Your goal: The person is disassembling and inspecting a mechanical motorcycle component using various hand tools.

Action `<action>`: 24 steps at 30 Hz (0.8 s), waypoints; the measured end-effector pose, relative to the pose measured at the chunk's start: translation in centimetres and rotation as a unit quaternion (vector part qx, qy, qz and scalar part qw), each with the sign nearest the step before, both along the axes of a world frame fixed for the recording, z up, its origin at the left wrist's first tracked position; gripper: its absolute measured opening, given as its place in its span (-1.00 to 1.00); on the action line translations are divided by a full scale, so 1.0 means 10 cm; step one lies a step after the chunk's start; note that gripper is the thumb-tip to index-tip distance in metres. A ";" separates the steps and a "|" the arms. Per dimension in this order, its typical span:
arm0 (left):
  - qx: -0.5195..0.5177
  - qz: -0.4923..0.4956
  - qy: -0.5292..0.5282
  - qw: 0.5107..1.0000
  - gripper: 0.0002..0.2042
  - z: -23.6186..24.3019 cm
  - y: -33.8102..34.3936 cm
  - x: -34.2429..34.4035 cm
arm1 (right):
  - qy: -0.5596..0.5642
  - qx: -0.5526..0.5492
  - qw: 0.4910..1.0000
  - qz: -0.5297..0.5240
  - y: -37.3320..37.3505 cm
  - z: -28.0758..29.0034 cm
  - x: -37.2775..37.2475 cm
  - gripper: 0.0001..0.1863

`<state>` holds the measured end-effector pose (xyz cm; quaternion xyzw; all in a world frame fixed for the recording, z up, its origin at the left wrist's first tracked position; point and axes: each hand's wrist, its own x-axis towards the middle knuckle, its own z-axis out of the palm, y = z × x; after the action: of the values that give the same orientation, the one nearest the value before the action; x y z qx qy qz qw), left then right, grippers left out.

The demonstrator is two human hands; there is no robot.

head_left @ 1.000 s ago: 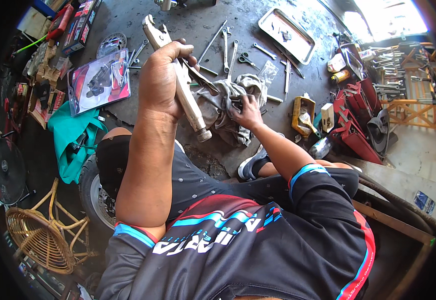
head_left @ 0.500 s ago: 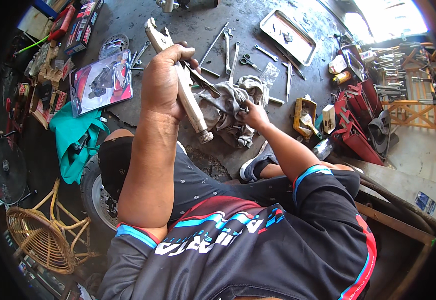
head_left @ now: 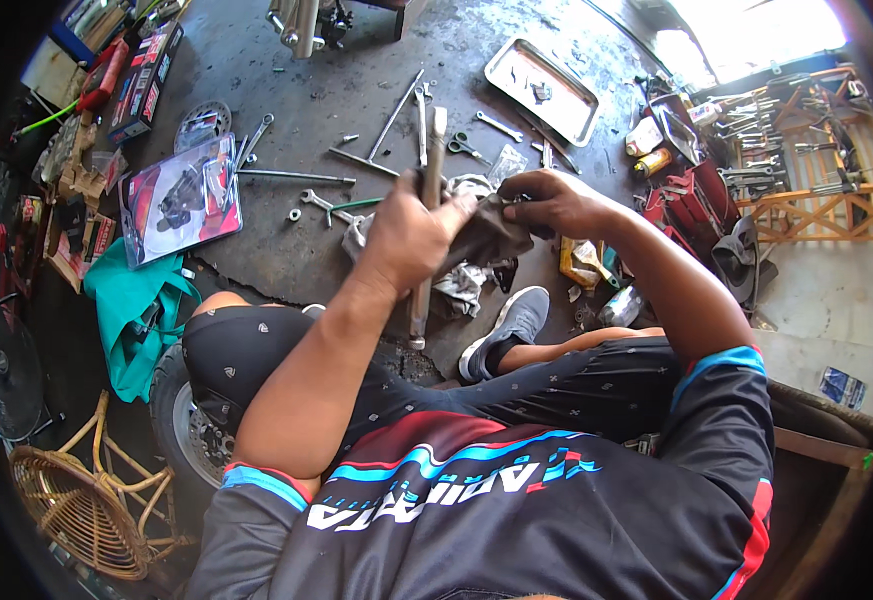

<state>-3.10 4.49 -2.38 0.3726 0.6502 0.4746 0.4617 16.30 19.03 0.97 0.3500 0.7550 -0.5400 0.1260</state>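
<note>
My left hand (head_left: pixel 411 230) is closed around long metal locking pliers (head_left: pixel 419 320), held upright and side-on in front of me. Its thumb lies near a crumpled, stained grey rag (head_left: pixel 491 235). My right hand (head_left: pixel 556 200) pinches that rag at its upper right, lifted beside the pliers. Part of the cloth hangs low, above my shoe (head_left: pixel 501 335). Beyond both hands lie wrenches (head_left: pixel 422 120), scissors (head_left: pixel 464 148), metal bars (head_left: pixel 296 176) and a small clear bag (head_left: pixel 506 162) on the floor.
A metal tray (head_left: pixel 581 130) sits farther back. At right are red toolboxes (head_left: pixel 691 195), a yellow container (head_left: pixel 571 260) and a wrench rack (head_left: pixel 806 225). At left lie a blister pack (head_left: pixel 176 200), teal bag (head_left: pixel 131 320), wheel (head_left: pixel 196 440) and rattan seat (head_left: pixel 71 500).
My left hand has turned the pliers side-on and moved right and down. My right hand has risen rightward, lifting the rag up beside the pliers.
</note>
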 end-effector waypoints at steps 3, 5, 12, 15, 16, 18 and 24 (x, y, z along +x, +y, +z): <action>0.093 -0.025 0.014 0.995 -0.77 0.05 -0.04 0.20 | -0.002 0.076 0.996 0.048 -0.21 0.44 -0.10 -0.71; 0.156 -0.038 0.002 0.987 -0.70 0.07 -0.02 0.20 | 0.038 0.142 0.987 0.066 -0.25 0.46 -0.04 -0.70; 0.188 -0.028 0.000 0.982 -0.73 0.18 0.00 0.14 | 0.015 0.090 0.996 0.011 -0.30 0.56 -0.02 -0.63; 0.201 -0.095 0.000 0.975 -0.72 0.19 0.07 0.10 | 0.084 0.107 0.990 0.048 -0.21 0.41 0.02 -0.63; 0.208 -0.107 0.028 0.972 -0.72 0.16 0.08 0.10 | 0.075 0.104 0.991 0.043 -0.21 0.47 0.00 -0.63; 0.219 -0.106 0.041 0.969 -0.71 0.17 0.09 0.13 | 0.090 0.108 0.989 0.054 -0.17 0.46 0.03 -0.64; 0.247 -0.081 0.104 0.960 -0.67 0.14 0.09 0.21 | 0.111 0.145 0.981 0.069 -0.13 0.45 0.04 -0.65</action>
<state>-1.02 5.44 -0.95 0.5738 0.5244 0.5401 0.3225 16.70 17.69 5.49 0.2494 0.8570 -0.4502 0.0261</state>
